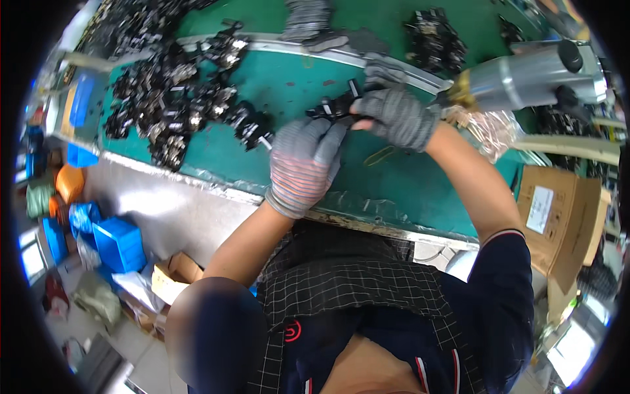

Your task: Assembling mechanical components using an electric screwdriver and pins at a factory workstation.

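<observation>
Both my hands wear grey knit gloves and meet over the green bench. A small black jointed part (338,105) is between them, with a short black stub sticking up. My left hand (303,164), its glove striped orange, is closed at the part's near left side; its fingertips are partly hidden. From the right, my right hand (399,118) pinches the part with bare thumb and finger tips. Just left of my left hand lies another black part (251,125) with a pale pin. A thin yellowish rubber band (378,155) rests on the bench below my right hand.
A heap of black and silvery parts (170,98) covers the bench's left side. Grey gloves (307,20) and more black parts (436,41) lie beyond the metal rail. At right are a grey cylinder (518,82), a clear bag (489,131) and a cardboard box (558,220).
</observation>
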Motion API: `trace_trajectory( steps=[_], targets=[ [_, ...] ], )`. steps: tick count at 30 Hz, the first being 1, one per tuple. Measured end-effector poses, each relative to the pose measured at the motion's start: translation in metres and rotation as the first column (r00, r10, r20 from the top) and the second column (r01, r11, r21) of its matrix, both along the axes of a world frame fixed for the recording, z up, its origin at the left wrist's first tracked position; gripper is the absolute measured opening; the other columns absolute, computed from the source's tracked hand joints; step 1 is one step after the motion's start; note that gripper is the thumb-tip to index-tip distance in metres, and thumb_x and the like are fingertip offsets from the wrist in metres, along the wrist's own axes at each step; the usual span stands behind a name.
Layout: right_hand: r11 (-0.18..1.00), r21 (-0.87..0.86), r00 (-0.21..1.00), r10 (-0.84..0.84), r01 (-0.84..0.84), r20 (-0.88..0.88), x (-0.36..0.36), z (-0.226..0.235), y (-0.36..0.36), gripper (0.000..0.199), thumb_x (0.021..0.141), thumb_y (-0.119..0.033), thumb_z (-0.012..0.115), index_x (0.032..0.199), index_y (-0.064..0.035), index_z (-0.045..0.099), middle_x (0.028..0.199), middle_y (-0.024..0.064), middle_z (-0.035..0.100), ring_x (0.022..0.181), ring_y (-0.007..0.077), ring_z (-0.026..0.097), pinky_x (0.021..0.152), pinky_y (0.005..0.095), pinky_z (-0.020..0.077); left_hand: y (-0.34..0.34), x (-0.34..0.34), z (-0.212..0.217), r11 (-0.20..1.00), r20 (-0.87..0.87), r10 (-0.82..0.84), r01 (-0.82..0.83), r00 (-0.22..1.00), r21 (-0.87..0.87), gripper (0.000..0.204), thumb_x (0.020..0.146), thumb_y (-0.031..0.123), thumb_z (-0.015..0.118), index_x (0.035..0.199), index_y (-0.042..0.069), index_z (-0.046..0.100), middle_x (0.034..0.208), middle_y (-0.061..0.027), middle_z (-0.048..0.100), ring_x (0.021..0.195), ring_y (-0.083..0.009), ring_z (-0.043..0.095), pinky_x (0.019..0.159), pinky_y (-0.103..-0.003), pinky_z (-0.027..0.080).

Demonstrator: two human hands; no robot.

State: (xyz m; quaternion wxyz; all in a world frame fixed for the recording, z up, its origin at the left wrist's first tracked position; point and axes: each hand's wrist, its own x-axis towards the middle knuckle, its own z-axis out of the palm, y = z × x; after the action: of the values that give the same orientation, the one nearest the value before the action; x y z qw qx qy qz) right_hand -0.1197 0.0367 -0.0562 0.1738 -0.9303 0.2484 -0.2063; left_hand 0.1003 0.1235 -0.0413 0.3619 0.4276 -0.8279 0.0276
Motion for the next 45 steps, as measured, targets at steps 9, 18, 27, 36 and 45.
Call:
trace_trajectory(
  steps=[9,18,27,36,45],
  targets=[
    [0.475,0.847,0.819,-0.567,0.240,0.086,0.028,-0.009,0.016,0.031,0.083,-0.029,0.065,0.106,-0.0085,0.064,0.086,0.0127,0.066,0.086,0.0305,0.061,0.080,0.0396,0.0477,-0.082,0.005,-0.008,0.987,0.343,-0.155,0.161,0.927,0.008,0.043,0.066,0.033,0.076,0.097,0.009,0.059,0.092,-0.0097,0.058,0.088,-0.0281,0.056,0.080,-0.039,0.048],
    [0.709,-0.194,0.676,-0.705,0.678,-0.214,-0.134,-0.009,0.054,0.024,0.075,-0.021,0.063,0.096,-0.0086,0.065,0.100,0.0141,0.064,0.097,0.0339,0.060,0.081,0.0430,0.0494,-0.048,-0.017,0.033,0.985,0.073,-0.082,0.070,0.994,0.155,0.065,0.061,0.039,0.084,0.105,0.001,0.056,0.090,-0.0108,0.060,0.084,-0.0270,0.059,0.076,-0.041,0.050],
    [0.834,-0.253,0.656,-0.544,0.489,-0.523,-0.122,0.016,0.044,0.020,0.076,-0.020,0.060,0.090,-0.0087,0.067,0.099,0.0164,0.063,0.094,0.0309,0.061,0.081,0.0425,0.0494,0.025,-0.031,0.011,0.190,-0.736,0.628,0.868,0.252,0.459,0.076,0.073,0.071,0.061,0.103,0.002,0.057,0.083,-0.0052,0.060,0.071,-0.0187,0.060,0.060,-0.032,0.049],
    [0.670,-0.446,0.458,-0.737,0.593,-0.497,-0.107,0.014,0.060,0.014,0.079,-0.017,0.061,0.089,-0.0069,0.065,0.087,0.0158,0.063,0.084,0.0315,0.063,0.074,0.0412,0.0503,0.047,-0.025,0.029,0.231,-0.659,0.732,0.845,0.176,0.483,0.073,0.079,0.068,0.055,0.110,0.002,0.057,0.093,-0.0092,0.063,0.085,-0.0204,0.064,0.070,-0.031,0.052],
    [0.937,-0.037,0.937,-0.348,0.348,-0.019,0.009,0.072,0.143,0.016,0.084,-0.019,0.061,0.093,-0.0057,0.063,0.079,0.0123,0.063,0.075,0.0303,0.062,0.067,0.0402,0.0502,0.052,-0.006,-0.006,0.202,-0.737,0.615,0.847,0.282,0.492,0.059,0.085,0.051,0.059,0.117,0.002,0.053,0.101,-0.0104,0.062,0.093,-0.0191,0.062,0.080,-0.033,0.051]
  ],
)
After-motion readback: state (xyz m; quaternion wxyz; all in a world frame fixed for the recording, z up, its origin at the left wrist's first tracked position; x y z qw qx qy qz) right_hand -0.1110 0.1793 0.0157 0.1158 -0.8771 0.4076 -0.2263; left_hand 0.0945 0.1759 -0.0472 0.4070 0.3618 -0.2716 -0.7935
